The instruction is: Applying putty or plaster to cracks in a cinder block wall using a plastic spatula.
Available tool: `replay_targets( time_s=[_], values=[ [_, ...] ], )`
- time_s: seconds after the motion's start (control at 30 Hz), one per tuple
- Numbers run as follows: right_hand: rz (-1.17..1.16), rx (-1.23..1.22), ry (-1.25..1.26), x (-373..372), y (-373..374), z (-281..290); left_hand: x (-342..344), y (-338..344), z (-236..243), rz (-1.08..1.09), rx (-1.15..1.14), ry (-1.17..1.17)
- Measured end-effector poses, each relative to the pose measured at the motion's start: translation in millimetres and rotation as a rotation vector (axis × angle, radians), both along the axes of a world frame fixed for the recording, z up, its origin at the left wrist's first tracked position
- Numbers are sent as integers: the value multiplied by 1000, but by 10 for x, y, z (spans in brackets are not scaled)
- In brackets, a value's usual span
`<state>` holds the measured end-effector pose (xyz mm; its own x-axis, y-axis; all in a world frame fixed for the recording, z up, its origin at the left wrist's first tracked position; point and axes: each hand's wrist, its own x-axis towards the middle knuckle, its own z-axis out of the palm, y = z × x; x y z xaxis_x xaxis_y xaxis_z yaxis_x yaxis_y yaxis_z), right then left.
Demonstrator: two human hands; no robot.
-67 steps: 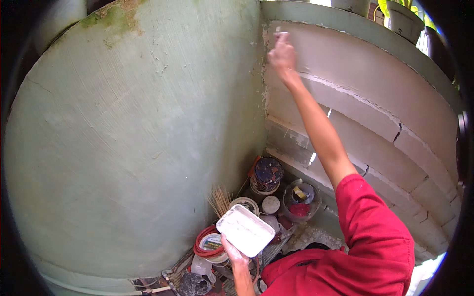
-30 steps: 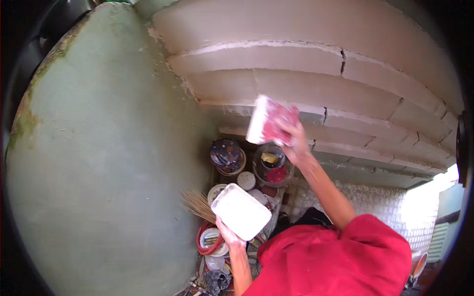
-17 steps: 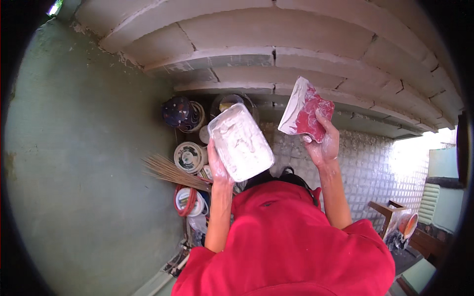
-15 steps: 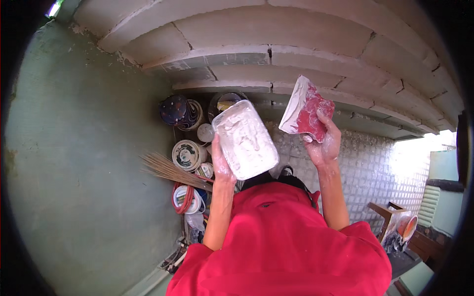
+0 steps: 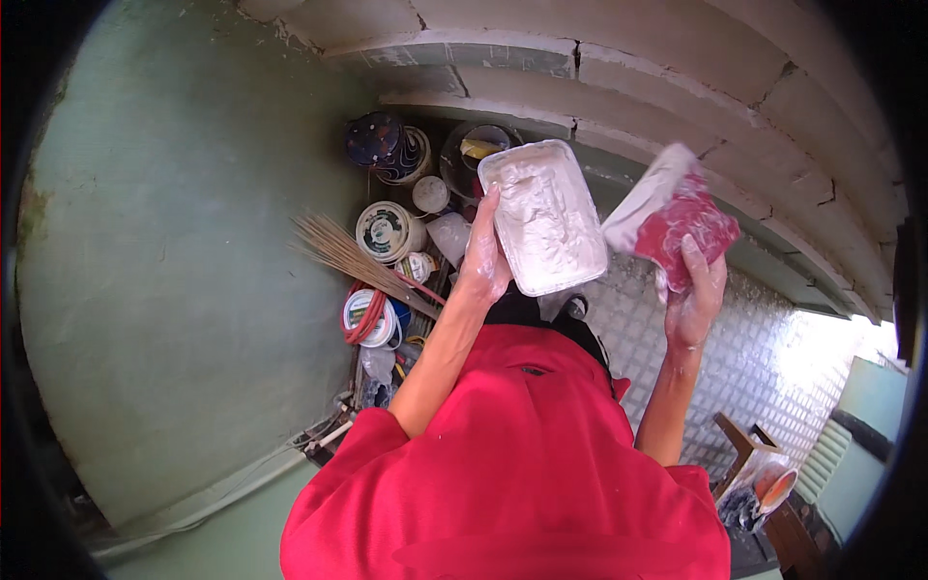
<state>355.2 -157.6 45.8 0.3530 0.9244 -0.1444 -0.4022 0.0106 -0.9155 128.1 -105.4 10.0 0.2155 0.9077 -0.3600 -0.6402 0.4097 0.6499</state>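
My left hand point(image 5: 483, 251) grips a rectangular white plastic tub point(image 5: 543, 220) by its left side; thick white paste with an uneven surface fills it. Just right of the tub, my right hand point(image 5: 698, 295) is closed on a red flat spreader point(image 5: 677, 227), whose broad upper-left edge is heavily coated in white paste. The spreader is a little blurred. White smears cover both hands and wrists.
Below lie paint buckets point(image 5: 387, 232), a bundle of thin sticks point(image 5: 338, 251) and a coiled red hose point(image 5: 362, 319). A green wall point(image 5: 184, 290) rises left; a cracked, stepped pale wall point(image 5: 657, 106) curves ahead. A wooden stool point(image 5: 744, 445) stands lower right on tiles.
My right arm, raised to the wall corner earlier, has come down with the spreader beside the tub. Over the last half second both hands moved right, the tub also farther up in view.
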Motion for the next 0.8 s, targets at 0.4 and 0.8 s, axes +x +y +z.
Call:
replay_targets(
  time_s=[0.4, 0.8],
  values=[
    [347, 111, -787, -1161, 512, 269, -457, 165, -172, -66, 112, -196],
    [607, -1, -768, -1619, 855, 28, -996, 369, -467, -78, 134, -56]
  ],
)
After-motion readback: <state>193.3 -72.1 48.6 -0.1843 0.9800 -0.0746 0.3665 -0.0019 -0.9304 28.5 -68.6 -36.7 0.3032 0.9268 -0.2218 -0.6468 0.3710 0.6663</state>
